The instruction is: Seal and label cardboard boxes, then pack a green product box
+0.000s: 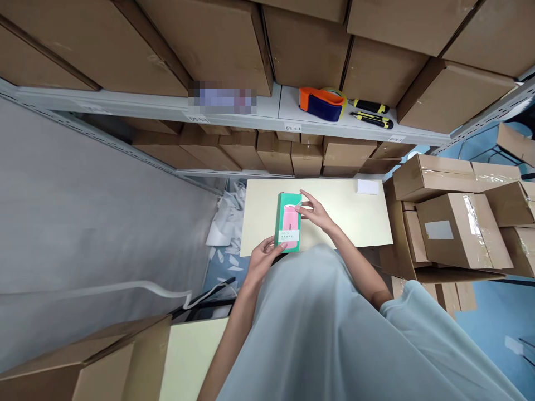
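Both bare forearms reach forward from the pale blue-grey garment that fills the near part of the view, and they meet over a small cream-coloured table (359, 223). The left hand (262, 257) comes in from the near left, fingers curled up around the near end of a green and pink box (288, 222), closed on its lower edge. The right hand (314, 213) comes in from the near right with its forearm slanting across the table's near edge; its fingers are stretched out leftwards and pinch the far right side of the same box, near the upper corner. The box lies lengthwise between the two hands, near end to the left hand and far end by the right, over the left part of the table; whether it rests on the surface or is lifted just clear cannot be told. A small white card (368, 186) lies at the table's far right, well apart from the hands. On the shelf beyond sit an orange and blue tape dispenser (321, 103) and, just to its right, two yellow and black utility knives (371, 113).
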Action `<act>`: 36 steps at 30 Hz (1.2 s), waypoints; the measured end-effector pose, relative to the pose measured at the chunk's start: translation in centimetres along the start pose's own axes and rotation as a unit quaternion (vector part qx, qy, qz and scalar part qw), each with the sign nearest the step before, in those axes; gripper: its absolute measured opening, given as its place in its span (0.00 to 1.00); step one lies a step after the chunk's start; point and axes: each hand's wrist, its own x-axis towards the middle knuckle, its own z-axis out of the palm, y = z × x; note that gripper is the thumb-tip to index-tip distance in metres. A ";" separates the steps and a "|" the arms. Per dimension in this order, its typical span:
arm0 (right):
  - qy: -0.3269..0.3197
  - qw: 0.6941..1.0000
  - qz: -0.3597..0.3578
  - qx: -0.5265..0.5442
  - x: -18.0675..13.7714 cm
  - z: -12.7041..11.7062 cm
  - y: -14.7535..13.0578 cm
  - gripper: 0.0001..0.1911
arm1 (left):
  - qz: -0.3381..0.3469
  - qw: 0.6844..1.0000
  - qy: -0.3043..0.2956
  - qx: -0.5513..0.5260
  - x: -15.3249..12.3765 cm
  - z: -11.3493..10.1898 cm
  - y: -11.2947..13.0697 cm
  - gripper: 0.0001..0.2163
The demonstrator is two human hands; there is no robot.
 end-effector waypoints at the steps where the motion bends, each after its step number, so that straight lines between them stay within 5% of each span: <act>1: 0.009 1.000 0.011 -0.012 0.2 0.3 0.2 0.55 | 0.019 0.998 0.043 0.035 -0.1 0.4 0.0 0.37; 4: 0.025 0.999 0.013 -0.040 0.6 1.2 0.8 0.62 | 0.106 0.964 0.171 0.174 -0.7 1.8 0.3 0.34; 6: 0.039 0.998 -0.007 -0.045 0.7 1.5 0.9 0.59 | 0.166 0.944 0.194 0.211 -1.2 2.3 0.5 0.34; 9: 0.016 0.999 -0.039 -0.018 0.7 1.1 0.7 0.52 | 0.153 0.973 0.128 0.113 -1.4 1.7 0.7 0.30; 14: -0.052 0.997 -0.063 0.014 -0.1 0.1 0.0 0.48 | -0.034 0.995 -0.062 -0.066 -0.6 -1.3 0.5 0.29; 20: -0.037 0.987 -0.131 -0.083 -2.7 1.7 -1.2 0.42 | -0.080 0.986 -0.058 -0.137 0.8 -2.1 0.0 0.24; 24: -0.017 0.940 -0.242 -0.238 -5.6 3.0 -1.9 0.32 | -0.068 0.979 -0.031 -0.191 1.9 -1.9 0.2 0.19; 29: -0.070 0.862 -0.355 -0.354 -8.2 3.5 -1.0 0.29 | -0.024 0.980 0.007 -0.199 3.0 -2.0 0.6 0.16; 36: -0.149 0.809 -0.385 -0.419 -10.4 4.0 0.3 0.23 | -0.024 0.970 0.034 -0.239 3.5 -2.2 1.5 0.11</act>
